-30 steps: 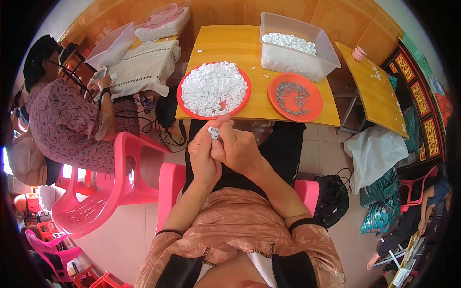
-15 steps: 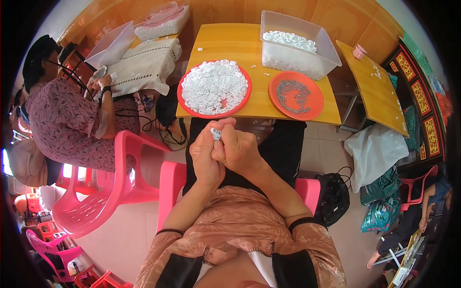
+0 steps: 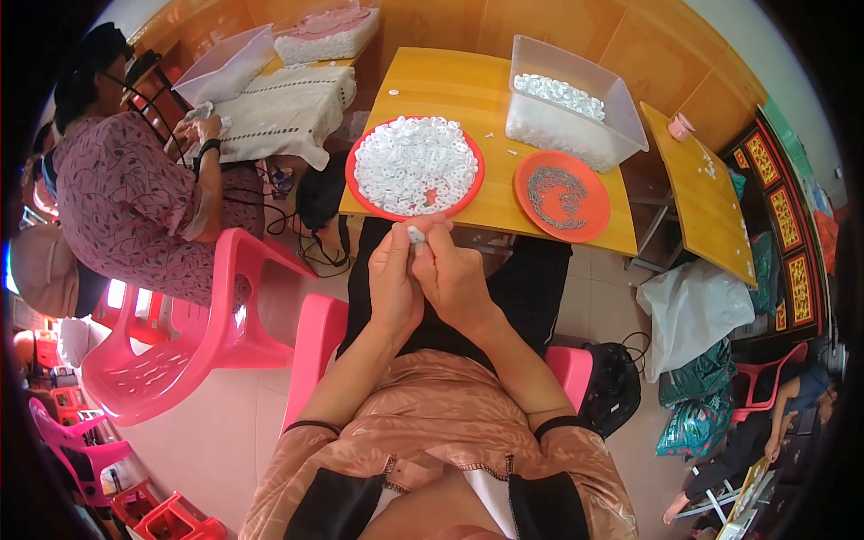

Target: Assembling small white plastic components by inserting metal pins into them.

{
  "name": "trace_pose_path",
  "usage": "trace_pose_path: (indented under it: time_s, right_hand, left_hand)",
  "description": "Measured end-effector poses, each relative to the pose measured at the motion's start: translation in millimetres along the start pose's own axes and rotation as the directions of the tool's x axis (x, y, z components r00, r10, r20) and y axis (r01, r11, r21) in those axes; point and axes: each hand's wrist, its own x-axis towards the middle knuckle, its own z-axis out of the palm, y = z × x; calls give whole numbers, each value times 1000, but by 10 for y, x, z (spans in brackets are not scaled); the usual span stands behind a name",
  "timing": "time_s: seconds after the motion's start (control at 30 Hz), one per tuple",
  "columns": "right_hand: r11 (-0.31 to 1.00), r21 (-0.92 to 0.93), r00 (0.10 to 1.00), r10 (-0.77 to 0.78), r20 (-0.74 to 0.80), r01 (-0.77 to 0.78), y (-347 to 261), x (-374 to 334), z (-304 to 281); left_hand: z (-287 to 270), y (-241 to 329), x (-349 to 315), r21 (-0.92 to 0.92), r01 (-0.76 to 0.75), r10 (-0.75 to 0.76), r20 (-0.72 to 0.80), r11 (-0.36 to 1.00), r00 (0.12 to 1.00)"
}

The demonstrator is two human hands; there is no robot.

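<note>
My left hand (image 3: pixel 393 286) and my right hand (image 3: pixel 454 281) are brought together over my lap, just in front of the table's near edge. Between their closed fingertips they pinch one small white plastic piece (image 3: pixel 416 234). Its top shows; the fingers cover the rest. Directly beyond my fingertips, a round red tray (image 3: pixel 481 173) holds a heap of white plastic pieces (image 3: pixel 412 162) with holes in them. To its right lies an orange-red plate (image 3: pixel 596 216) with many small thin grey metal pieces (image 3: pixel 556 200), too small to identify.
A clear plastic bin (image 3: pixel 562 135) of white pieces stands at the back of the yellow table (image 3: pixel 441 72). At left, a co-worker (image 3: pixel 135 207) handles something pale beside a cloth-covered table (image 3: pixel 279 108). A pink chair (image 3: pixel 225 324) stands at left, a white sack (image 3: pixel 688 310) at right.
My fingers have shifted around the white piece, from clasped over one another to pinching with the fingertips. The hands are nearer the red tray's rim. The whole view has turned slightly.
</note>
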Motion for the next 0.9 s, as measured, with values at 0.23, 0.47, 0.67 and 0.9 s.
trace_pose_path:
  time_s: [0.23, 0.47, 0.67, 0.9]
  right_hand:
    - [803, 476, 933, 315, 173, -359, -85, 70, -135]
    - [425, 644, 769, 425, 478, -636, -133, 176, -381]
    - [571, 615, 837, 426, 344, -543, -143, 166, -306]
    - [756, 489, 900, 377, 218, -435, -156, 156, -310]
  left_hand:
    - [-13, 8, 30, 31, 65, -65, 12, 997, 998]
    - [-125, -37, 76, -1, 58, -56, 236, 998, 970]
    - [-87, -32, 112, 39, 26, -33, 164, 999, 986]
    - [-165, -42, 126, 26, 36, -40, 203, 999, 978]
